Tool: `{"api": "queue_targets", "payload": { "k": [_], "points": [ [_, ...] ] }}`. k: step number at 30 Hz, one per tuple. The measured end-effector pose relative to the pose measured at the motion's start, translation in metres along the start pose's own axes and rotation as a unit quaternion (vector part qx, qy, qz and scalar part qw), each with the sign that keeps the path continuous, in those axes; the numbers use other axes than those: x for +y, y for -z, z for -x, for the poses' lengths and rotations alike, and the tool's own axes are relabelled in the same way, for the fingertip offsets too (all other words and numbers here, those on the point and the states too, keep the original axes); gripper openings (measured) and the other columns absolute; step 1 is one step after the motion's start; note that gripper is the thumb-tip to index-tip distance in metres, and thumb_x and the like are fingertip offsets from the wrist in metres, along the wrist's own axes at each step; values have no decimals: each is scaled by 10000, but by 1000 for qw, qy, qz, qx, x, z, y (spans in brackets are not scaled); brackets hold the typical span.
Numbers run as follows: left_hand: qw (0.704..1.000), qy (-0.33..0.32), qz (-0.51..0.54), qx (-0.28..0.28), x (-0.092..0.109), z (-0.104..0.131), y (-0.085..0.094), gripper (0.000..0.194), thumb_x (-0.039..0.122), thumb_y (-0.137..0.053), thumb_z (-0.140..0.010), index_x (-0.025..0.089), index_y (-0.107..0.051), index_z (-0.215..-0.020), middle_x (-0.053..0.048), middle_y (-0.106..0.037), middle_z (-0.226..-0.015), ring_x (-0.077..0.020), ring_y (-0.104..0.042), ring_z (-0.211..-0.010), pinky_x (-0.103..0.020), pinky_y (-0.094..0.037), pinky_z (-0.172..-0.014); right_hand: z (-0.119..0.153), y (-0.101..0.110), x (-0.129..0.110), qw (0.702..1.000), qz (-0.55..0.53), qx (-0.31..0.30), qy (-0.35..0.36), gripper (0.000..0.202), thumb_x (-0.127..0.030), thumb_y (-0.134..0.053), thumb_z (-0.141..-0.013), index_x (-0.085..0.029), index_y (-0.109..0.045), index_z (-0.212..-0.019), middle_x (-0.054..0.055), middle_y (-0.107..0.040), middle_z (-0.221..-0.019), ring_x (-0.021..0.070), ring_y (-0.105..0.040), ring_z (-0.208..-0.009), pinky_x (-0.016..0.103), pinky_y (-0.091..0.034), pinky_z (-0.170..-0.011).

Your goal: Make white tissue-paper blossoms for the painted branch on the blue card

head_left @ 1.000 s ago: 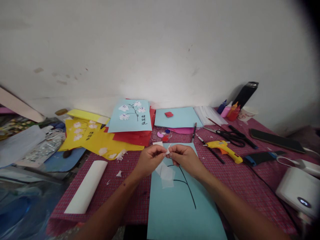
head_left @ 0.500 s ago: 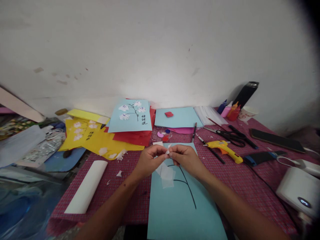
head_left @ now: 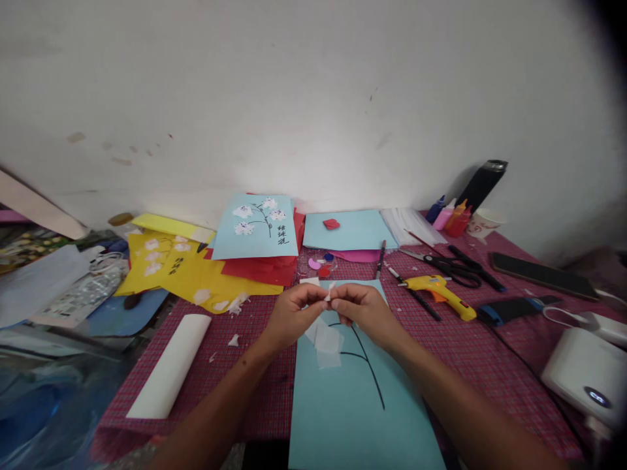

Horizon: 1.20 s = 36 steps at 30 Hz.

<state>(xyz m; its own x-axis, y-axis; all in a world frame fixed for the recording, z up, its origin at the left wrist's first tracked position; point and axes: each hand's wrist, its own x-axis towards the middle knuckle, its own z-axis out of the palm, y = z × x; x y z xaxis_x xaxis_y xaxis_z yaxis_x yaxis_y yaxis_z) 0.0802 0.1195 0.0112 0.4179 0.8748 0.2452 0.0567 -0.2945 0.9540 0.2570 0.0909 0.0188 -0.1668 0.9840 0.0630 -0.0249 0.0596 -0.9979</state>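
The left hand and right hand meet above the far end of a light blue sheet, thumbs and fingertips pinching a small white scrap between them. The sheet lies at the middle of the near edge of the worktop and seems to run past it. Both hands hide part of the sheet, and thin white squares overlap just beneath the left hand, beside the curved black lines drawn there. Towards the left edge a white paper roll lies at a slant, with white shreds between it and the left hand. At the far left corner, yellow sheets and red sheets overlap under a blue card bearing white flowers. Along the far edge come another blue sheet with a red piece on it, a whitish stack, small squeeze bottles, a paper cup and a dark flask at the far right corner. To the right of the right hand, black pens, scissors and a yellow glue gun crowd close together; a dark flat slab and a white device sit out by the right edge.
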Motion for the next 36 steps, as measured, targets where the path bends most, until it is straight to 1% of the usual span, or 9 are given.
{"api": "queue_targets", "payload": {
  "k": [5, 10, 15, 22, 27, 36],
  "points": [
    [1000, -2, -10, -1, 3, -1, 0, 157, 263, -653, -806, 153, -672, -917, -60, -685, -858, -161, -633, -794, -291, -506, -747, 0, 0, -1, 1000, 2, 4, -2, 147, -303, -648, -782, -157, -656, -764, -36, -541, -578, 82, -465, -481, 208, -347, -454],
    [1000, -9, -13, -1, 0, 0, 0, 173, 273, -643, -818, 154, -670, -941, -66, -687, -884, -164, -637, -813, -294, -507, -762, 0, -2, -3, 1000, 2, 9, -4, 123, -277, -669, -758, -155, -652, -763, -37, -552, -589, 78, -463, -478, 209, -347, -451],
    [999, -18, -35, 7, -4, 1, 0, 176, 280, -633, -826, 158, -669, -948, -63, -686, -896, -160, -634, -814, -288, -504, -766, 1, -3, -2, 1000, -11, -1, 10, 113, -246, -688, -738, -156, -634, -780, -40, -556, -620, 75, -470, -505, 202, -357, -471],
    [995, -48, -86, 9, 3, 0, -1, 133, 256, -633, -818, 170, -680, -908, -52, -676, -849, -160, -617, -791, -280, -492, -746, 1, -3, -2, 999, 30, 16, 15, 134, -270, -654, -780, -154, -621, -723, -42, -532, -572, 75, -452, -493, 205, -344, -469],
    [996, -41, -84, 5, 5, 0, -1, 146, 242, -621, -823, 168, -688, -929, -62, -686, -873, -168, -622, -808, -287, -489, -755, 1, -2, -2, 999, 39, 15, 18, 143, -283, -650, -785, -154, -636, -725, -34, -541, -585, 78, -461, -495, 208, -340, -465],
    [994, -52, -95, -3, 8, 0, 1, 165, 236, -607, -830, 182, -703, -953, -62, -694, -894, -171, -624, -824, -289, -483, -770, 0, -2, -4, 999, 37, 20, 17, 134, -270, -635, -792, -155, -638, -724, -42, -529, -560, 78, -449, -482, 207, -337, -457]
  ]
}}
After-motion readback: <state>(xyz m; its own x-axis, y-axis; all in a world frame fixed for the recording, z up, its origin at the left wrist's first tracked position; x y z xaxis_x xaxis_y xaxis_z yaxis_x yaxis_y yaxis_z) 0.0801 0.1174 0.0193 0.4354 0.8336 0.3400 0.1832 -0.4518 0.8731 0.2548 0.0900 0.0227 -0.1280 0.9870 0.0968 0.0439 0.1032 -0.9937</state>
